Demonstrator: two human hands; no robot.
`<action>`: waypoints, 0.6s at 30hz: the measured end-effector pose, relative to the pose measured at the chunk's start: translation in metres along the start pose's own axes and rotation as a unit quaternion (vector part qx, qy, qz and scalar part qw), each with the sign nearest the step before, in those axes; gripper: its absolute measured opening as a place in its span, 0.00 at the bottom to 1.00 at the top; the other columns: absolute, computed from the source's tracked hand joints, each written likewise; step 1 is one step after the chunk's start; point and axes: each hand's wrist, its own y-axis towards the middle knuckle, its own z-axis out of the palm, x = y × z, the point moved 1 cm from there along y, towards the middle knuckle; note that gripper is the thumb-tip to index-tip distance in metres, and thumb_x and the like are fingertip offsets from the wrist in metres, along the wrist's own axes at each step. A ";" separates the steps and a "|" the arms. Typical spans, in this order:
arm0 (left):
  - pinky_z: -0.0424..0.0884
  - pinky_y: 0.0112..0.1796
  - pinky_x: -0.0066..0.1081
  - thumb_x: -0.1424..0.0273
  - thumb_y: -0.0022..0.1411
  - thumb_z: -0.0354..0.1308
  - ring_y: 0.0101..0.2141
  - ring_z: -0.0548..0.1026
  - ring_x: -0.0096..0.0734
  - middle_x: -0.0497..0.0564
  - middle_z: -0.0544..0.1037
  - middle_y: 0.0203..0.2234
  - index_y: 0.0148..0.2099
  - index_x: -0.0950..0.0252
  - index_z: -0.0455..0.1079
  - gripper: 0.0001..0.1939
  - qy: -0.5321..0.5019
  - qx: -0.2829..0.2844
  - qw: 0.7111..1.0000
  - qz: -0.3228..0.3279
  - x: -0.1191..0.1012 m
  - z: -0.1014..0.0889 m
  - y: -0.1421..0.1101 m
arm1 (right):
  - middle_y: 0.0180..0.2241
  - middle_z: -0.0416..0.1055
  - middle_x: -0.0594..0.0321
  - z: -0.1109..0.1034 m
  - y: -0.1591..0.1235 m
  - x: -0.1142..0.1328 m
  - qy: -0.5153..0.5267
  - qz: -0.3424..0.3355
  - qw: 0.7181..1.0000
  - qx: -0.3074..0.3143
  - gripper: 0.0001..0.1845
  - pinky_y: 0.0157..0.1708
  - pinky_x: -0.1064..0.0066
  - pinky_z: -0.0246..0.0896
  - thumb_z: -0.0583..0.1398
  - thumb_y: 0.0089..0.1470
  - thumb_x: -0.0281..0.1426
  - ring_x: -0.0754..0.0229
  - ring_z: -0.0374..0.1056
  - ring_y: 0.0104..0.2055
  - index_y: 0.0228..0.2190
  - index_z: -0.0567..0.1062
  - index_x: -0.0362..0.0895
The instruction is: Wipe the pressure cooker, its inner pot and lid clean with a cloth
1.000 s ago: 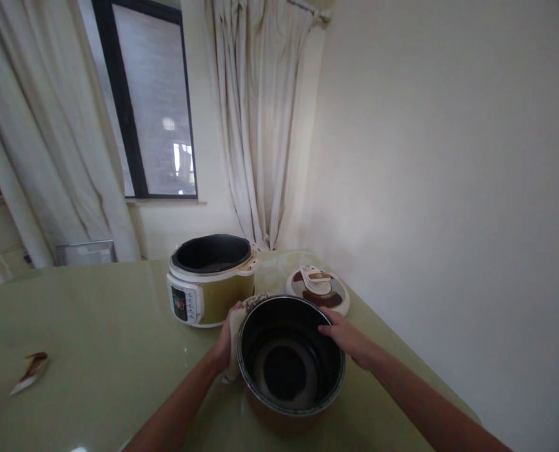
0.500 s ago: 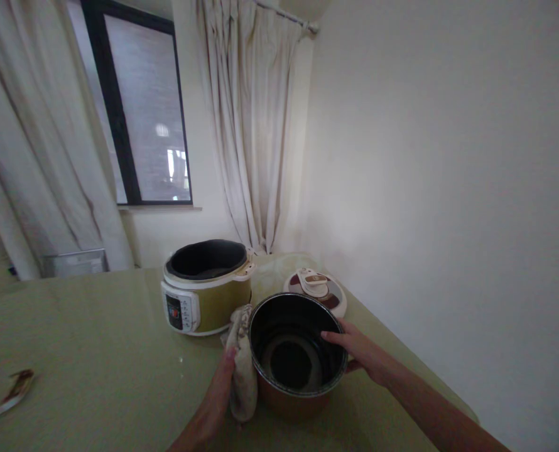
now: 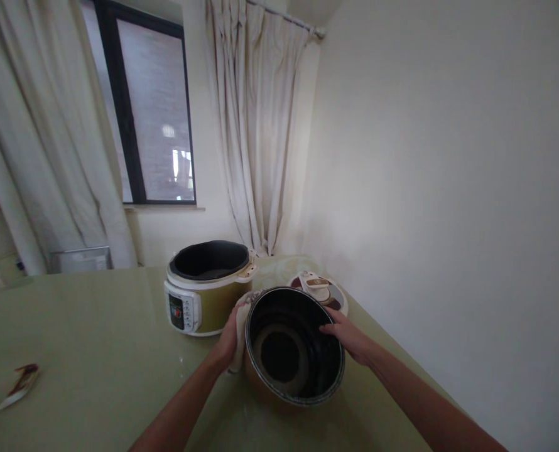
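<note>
A dark inner pot (image 3: 284, 358) with a brownish outside is tilted toward me above the table, its inside bare. My right hand (image 3: 345, 336) grips its right rim, thumb inside and fingers behind the wall. On the other side my left hand (image 3: 230, 339) presses a pale cloth (image 3: 242, 326) against the pot's outer left wall; its fingertips are partly hidden by the cloth. Just behind stands the electric pressure cooker body (image 3: 208, 295), white and yellow-green, open at the top. Its round lid (image 3: 320, 289) lies behind the pot on the right.
The greenish table (image 3: 95, 339) extends to the left, where a small white and dark brown object (image 3: 20, 386) lies. A plain wall (image 3: 449, 188) runs along the table's right edge. Curtains (image 3: 255, 125) and a window (image 3: 157, 113) are at the back.
The pot has tipped further, its opening turning more toward me. My left hand and the cloth have moved up and forward along its left side. My right hand keeps its hold.
</note>
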 end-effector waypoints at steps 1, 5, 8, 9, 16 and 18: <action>0.54 0.70 0.49 0.45 0.59 0.65 0.64 0.70 0.54 0.55 0.84 0.53 0.54 0.64 0.80 0.32 0.002 0.008 1.000 -0.007 -0.001 -0.001 0.000 | 0.45 0.83 0.62 0.001 0.000 0.002 0.005 -0.008 1.000 0.008 0.35 0.49 0.57 0.71 0.63 0.37 0.28 0.47 0.77 0.49 0.51 0.80 0.48; 0.59 0.68 0.48 0.44 0.59 0.64 0.60 0.75 0.53 0.53 0.86 0.48 0.55 0.65 0.80 0.33 0.029 0.060 0.997 -0.047 -0.009 -0.002 0.005 | 0.46 0.83 0.61 0.003 0.003 0.008 0.003 -0.012 0.999 0.030 0.33 0.53 0.52 0.69 0.64 0.38 0.29 0.45 0.76 0.49 0.51 0.82 0.48; 0.61 0.66 0.47 0.46 0.60 0.63 0.57 0.77 0.52 0.53 0.86 0.46 0.55 0.65 0.80 0.32 0.047 0.113 0.990 -0.073 -0.020 0.000 0.010 | 0.50 0.82 0.61 0.008 0.007 0.014 -0.012 -0.033 0.997 0.074 0.31 0.57 0.52 0.66 0.67 0.41 0.30 0.45 0.75 0.54 0.51 0.82 0.49; 0.62 0.65 0.46 0.48 0.60 0.63 0.56 0.77 0.51 0.52 0.86 0.46 0.55 0.66 0.80 0.31 0.053 0.125 0.988 -0.080 -0.024 0.000 0.012 | 0.51 0.81 0.61 0.010 0.009 0.016 -0.017 -0.038 0.995 0.087 0.30 0.58 0.52 0.66 0.67 0.42 0.30 0.46 0.74 0.54 0.50 0.82 0.48; 0.67 0.61 0.45 0.51 0.66 0.58 0.53 0.80 0.53 0.51 0.87 0.39 0.54 0.69 0.80 0.28 0.059 0.118 0.983 -0.131 -0.029 -0.005 0.007 | 0.35 0.81 0.63 0.026 0.025 0.010 -0.012 -0.002 0.998 0.069 0.21 0.47 0.55 0.69 0.68 0.42 0.34 0.48 0.76 0.41 0.42 0.81 0.46; 0.67 0.62 0.43 0.50 0.68 0.55 0.54 0.79 0.53 0.50 0.87 0.39 0.56 0.68 0.79 0.29 0.052 0.094 0.985 -0.133 -0.023 -0.010 -0.002 | 0.35 0.81 0.63 0.026 0.027 0.006 -0.014 -0.013 0.998 0.056 0.20 0.47 0.56 0.69 0.68 0.43 0.35 0.49 0.76 0.41 0.41 0.81 0.46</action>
